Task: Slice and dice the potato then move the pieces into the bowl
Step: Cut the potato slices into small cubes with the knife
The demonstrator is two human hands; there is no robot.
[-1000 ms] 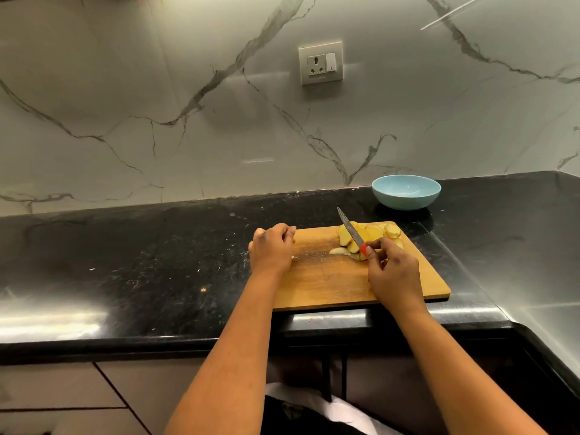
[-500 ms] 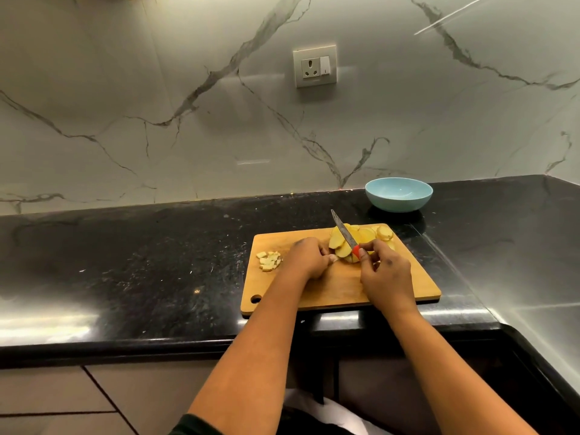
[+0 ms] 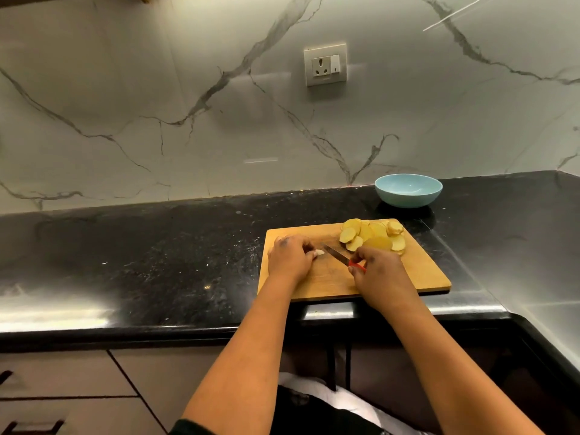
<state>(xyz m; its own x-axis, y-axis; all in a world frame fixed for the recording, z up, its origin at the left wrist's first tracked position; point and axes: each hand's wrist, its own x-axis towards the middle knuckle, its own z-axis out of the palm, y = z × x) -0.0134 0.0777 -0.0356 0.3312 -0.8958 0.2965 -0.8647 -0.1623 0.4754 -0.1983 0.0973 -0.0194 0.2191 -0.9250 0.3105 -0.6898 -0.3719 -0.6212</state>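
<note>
On a wooden cutting board [image 3: 408, 277], the left hand [image 3: 290, 257] pinches a potato piece [image 3: 318, 253] as the right hand [image 3: 381, 277] grips a red-handled knife [image 3: 337, 255], sliced potato [image 3: 373, 237] piled near the blue bowl [image 3: 408, 190].

Wall socket [image 3: 325, 65] on veined marble backsplash [image 3: 157, 89]
</note>
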